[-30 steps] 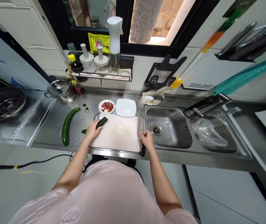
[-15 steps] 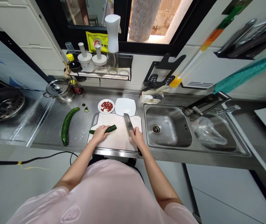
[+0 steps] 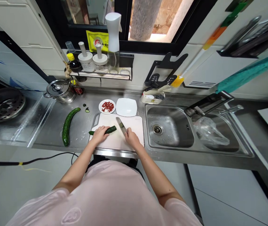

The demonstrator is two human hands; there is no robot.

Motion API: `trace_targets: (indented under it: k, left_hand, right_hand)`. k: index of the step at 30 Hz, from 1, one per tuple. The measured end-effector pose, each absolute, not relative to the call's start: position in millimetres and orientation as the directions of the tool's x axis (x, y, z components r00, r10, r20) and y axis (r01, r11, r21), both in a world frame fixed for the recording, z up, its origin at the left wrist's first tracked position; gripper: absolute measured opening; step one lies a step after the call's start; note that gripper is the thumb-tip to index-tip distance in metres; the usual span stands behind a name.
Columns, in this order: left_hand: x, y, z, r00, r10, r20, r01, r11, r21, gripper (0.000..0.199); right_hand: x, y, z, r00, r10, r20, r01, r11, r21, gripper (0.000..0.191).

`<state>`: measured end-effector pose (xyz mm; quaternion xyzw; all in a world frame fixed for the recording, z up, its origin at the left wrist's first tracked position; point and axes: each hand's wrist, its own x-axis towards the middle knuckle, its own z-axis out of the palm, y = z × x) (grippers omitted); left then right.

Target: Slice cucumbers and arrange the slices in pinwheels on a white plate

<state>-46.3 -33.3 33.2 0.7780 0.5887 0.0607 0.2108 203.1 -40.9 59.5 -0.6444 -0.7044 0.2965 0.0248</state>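
Observation:
My left hand (image 3: 99,135) is wrapped over a dark green cucumber (image 3: 110,129) that lies on the white cutting board (image 3: 115,142); both its ends stick out past my fingers. In my right hand (image 3: 131,137) is a kitchen knife (image 3: 121,125), its blade pointing away from me just right of the cucumber's end. A green patch, like a slice, shows on the blade. Behind the board stand a small plate of chopped red pieces (image 3: 107,107) and a square white plate (image 3: 126,107). A second, whole cucumber (image 3: 68,126) rests on the counter to the left.
Two cucumber scraps (image 3: 87,110) lie near a lidded steel pot (image 3: 60,91). Right of the board is a steel sink (image 3: 171,128), its second basin holding a plastic bag (image 3: 208,130). A shelf (image 3: 105,76) with jars and bottles hangs behind.
My right hand has moved the knife left, close to the cucumber's cut end. A green patch now shows on the blade. My left hand and the cucumber have shifted slightly left.

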Motion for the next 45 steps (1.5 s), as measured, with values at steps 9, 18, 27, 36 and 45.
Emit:
trace_targets:
  k: [9, 18, 27, 36, 45]
  left_hand:
    - [-43.0, -34.3, 37.0, 0.265, 0.949, -0.172, 0.901, -0.18, 0.396, 0.05]
    - [-42.7, -35.8, 35.0, 0.25, 0.957, -0.144, 0.894, -0.172, 0.414, 0.05]
    - [-42.6, -35.1, 38.3, 0.249, 0.96, -0.126, 0.891, -0.176, 0.419, 0.052]
    - [-41.1, -34.4, 39.4, 0.244, 0.964, -0.104, 0.879, -0.175, 0.443, 0.051]
    - [-39.5, -32.5, 41.8, 0.236, 0.969, -0.077, 0.871, -0.176, 0.458, 0.05]
  right_hand:
    - [201.4, -41.6, 59.8, -0.194, 0.901, -0.387, 0.936, 0.051, -0.35, 0.017]
    - [202.2, -43.6, 60.4, -0.189, 0.902, -0.388, 0.929, 0.036, -0.368, 0.019]
    - [201.2, -43.9, 62.6, -0.2, 0.9, -0.388, 0.928, 0.046, -0.37, 0.021]
    - [201.2, -43.4, 60.0, -0.195, 0.903, -0.384, 0.927, 0.043, -0.372, 0.019]
    - [201.5, -42.3, 58.2, -0.202, 0.902, -0.382, 0.923, 0.044, -0.382, 0.019]
